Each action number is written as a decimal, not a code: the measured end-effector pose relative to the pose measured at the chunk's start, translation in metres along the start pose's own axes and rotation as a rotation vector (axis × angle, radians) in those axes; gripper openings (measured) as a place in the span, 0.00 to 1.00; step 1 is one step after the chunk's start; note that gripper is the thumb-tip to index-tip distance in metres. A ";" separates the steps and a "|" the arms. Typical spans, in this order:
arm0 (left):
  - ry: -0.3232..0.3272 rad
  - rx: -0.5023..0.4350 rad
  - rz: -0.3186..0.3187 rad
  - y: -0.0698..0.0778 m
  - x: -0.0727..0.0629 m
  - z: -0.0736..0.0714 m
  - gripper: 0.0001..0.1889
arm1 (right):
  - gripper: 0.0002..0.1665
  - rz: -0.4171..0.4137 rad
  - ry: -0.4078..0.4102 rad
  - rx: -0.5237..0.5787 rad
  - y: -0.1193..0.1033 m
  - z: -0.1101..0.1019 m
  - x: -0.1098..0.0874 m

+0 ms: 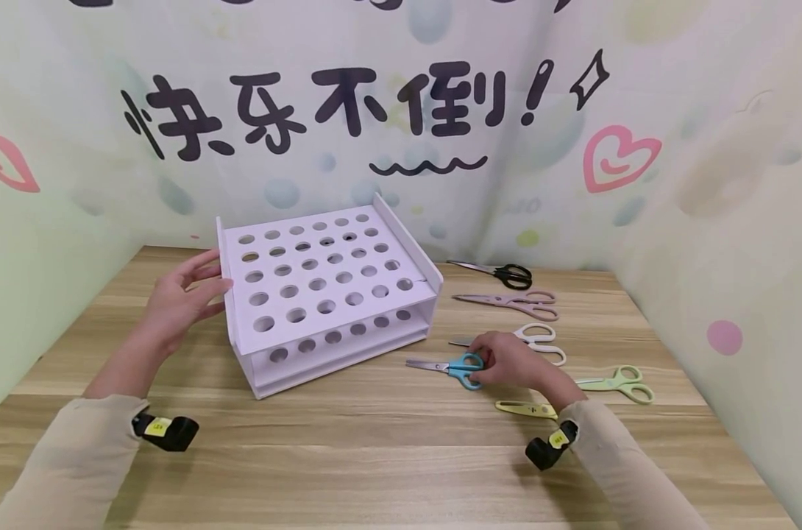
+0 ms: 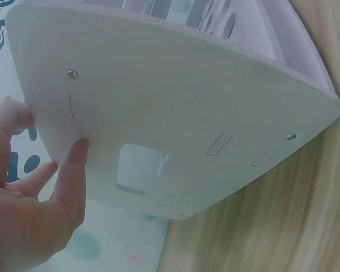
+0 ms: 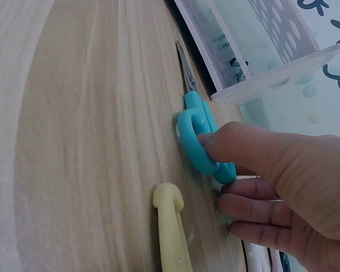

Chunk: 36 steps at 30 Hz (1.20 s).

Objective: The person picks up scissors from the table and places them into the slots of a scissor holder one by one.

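A white rack (image 1: 407, 243) with rows of round holes and raised side panels stands on the table, left of centre in the head view. My left hand (image 1: 179, 298) touches its left side panel (image 2: 175, 96), fingers against the outer face and thumb at the edge. Right of the rack, my right hand (image 1: 510, 361) pinches a handle loop of small teal scissors (image 3: 191, 102). Their blades point left toward the rack. The other fingers of the right hand are loosely bent. White scissors (image 1: 538, 333) lie just behind this hand, partly covered by it.
Black scissors (image 1: 512, 277) and pink scissors (image 1: 507, 301) lie farther back. Green scissors (image 1: 618, 383) are at the right. A slim yellow tool (image 1: 523, 408) lies near the right wrist, partly hidden. Behind the wooden table (image 1: 348, 471) hangs a printed cloth (image 1: 295, 37).
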<state>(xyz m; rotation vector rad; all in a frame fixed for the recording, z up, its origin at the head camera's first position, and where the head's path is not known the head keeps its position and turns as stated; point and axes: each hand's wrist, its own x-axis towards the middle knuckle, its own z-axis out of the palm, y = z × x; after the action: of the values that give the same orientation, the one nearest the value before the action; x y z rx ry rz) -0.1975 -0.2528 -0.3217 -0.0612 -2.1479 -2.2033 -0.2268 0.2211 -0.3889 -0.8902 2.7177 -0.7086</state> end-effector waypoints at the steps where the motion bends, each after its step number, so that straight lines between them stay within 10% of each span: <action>1: 0.001 0.000 -0.002 0.000 0.000 0.000 0.35 | 0.20 -0.004 -0.001 -0.002 0.000 0.000 0.000; 36: -0.003 -0.012 0.007 0.000 -0.001 0.000 0.34 | 0.27 -0.046 0.151 0.146 -0.022 -0.026 0.000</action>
<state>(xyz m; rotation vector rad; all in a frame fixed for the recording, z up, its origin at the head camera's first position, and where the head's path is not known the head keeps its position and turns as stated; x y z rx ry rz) -0.1967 -0.2525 -0.3218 -0.0726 -2.1329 -2.2132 -0.2243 0.2149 -0.3553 -0.9008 2.7375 -1.0084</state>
